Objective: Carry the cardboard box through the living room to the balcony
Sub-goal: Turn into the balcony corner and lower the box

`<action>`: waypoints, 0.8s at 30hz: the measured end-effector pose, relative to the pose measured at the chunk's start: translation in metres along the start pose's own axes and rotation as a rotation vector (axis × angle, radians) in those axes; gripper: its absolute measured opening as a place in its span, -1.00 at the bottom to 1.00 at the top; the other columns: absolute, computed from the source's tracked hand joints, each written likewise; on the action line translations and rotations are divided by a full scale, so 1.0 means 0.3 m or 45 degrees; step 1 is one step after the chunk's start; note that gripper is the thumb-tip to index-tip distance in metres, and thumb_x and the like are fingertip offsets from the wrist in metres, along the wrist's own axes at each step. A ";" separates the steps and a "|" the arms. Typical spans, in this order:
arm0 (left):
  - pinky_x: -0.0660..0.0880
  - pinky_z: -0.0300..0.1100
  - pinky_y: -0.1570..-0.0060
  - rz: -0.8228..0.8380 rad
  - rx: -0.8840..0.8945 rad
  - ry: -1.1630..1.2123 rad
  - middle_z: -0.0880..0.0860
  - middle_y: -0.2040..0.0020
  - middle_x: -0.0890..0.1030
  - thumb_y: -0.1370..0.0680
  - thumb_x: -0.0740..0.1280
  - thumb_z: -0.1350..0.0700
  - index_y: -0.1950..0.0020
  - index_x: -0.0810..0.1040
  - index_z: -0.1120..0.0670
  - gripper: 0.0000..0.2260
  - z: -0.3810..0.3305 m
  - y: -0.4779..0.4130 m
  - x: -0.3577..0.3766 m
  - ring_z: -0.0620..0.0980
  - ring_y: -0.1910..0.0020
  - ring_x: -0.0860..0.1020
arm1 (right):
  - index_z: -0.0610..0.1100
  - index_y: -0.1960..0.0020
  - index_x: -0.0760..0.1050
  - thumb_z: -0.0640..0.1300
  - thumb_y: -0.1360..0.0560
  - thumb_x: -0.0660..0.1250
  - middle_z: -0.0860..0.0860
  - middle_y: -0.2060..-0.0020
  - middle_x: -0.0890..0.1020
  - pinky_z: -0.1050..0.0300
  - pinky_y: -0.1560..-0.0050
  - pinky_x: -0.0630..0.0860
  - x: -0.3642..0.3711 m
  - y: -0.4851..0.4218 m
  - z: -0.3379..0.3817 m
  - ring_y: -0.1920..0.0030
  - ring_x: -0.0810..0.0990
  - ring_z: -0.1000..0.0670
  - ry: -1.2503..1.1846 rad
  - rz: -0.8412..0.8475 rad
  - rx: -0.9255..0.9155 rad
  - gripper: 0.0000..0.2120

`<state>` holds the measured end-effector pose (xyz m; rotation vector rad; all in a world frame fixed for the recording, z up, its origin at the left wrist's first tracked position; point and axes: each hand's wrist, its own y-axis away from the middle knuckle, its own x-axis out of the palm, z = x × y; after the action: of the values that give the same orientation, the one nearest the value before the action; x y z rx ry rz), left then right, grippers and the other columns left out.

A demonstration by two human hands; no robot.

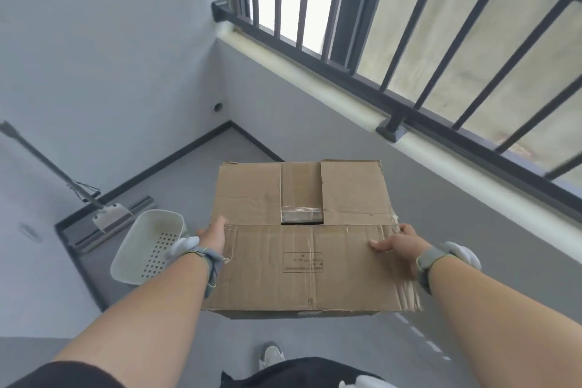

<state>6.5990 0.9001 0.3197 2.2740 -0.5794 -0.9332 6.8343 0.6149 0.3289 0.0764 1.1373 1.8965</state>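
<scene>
A brown cardboard box (302, 242) with worn, taped flaps is held in front of me above the grey balcony floor (239, 148). My left hand (212, 235) grips its left side, thumb on the top flap. On the right edge, my right hand (398, 242) clamps the box with the thumb lying across the top. Both wrists wear grey straps. The fingers under the box are hidden.
A white perforated basket (148, 246) sits on the floor just left of the box. A mop (104, 214) leans against the left wall. The low wall with a dark metal railing (409, 98) runs along the right. My shoe (271, 354) shows below.
</scene>
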 end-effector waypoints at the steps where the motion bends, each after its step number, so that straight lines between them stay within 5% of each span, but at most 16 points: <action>1: 0.32 0.10 -0.29 -0.005 0.001 0.008 0.24 -0.34 0.45 -0.53 0.17 -0.16 -0.41 0.38 0.23 -0.40 -0.017 -0.019 -0.010 0.25 -0.29 0.43 | -0.09 -0.39 0.27 -0.14 -0.23 0.60 -0.14 -0.16 0.51 -0.21 -0.28 0.47 0.013 -0.016 0.035 -0.16 0.53 -0.24 0.007 0.005 -0.009 -0.17; 13: 0.34 0.04 -0.07 -0.183 -0.113 0.222 0.18 -0.04 0.50 -0.50 0.18 -0.18 -0.22 0.51 0.22 -0.47 -0.215 -0.227 -0.077 0.19 0.01 0.46 | -0.14 -0.45 0.23 -0.22 -0.30 0.57 -0.21 -0.28 0.49 -0.20 -0.31 0.46 0.145 -0.265 0.481 -0.22 0.53 -0.27 0.110 0.193 -0.129 -0.18; 18: 0.44 0.18 -0.27 -0.281 -0.180 0.364 0.26 -0.01 0.56 -0.48 0.20 -0.17 -0.02 0.51 0.24 -0.54 -0.341 -0.329 -0.066 0.26 -0.09 0.57 | -0.14 -0.47 0.21 -0.20 -0.30 0.57 -0.21 -0.31 0.47 -0.19 -0.34 0.43 0.176 -0.421 0.714 -0.25 0.51 -0.27 0.195 0.315 -0.190 -0.14; 24: 0.37 0.00 -0.11 -0.399 -0.224 0.395 0.15 -0.07 0.49 -0.57 0.13 -0.14 -0.15 0.49 0.16 -0.59 -0.499 -0.415 -0.056 0.14 -0.01 0.44 | -0.11 -0.48 0.19 -0.21 -0.32 0.56 -0.20 -0.34 0.45 -0.23 -0.35 0.41 0.196 -0.562 0.998 -0.27 0.49 -0.29 0.276 0.461 -0.228 -0.15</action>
<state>6.7183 1.0544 0.3287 2.3213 -0.0049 -0.7171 7.0477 0.8892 0.3567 -0.0264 1.1484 2.3680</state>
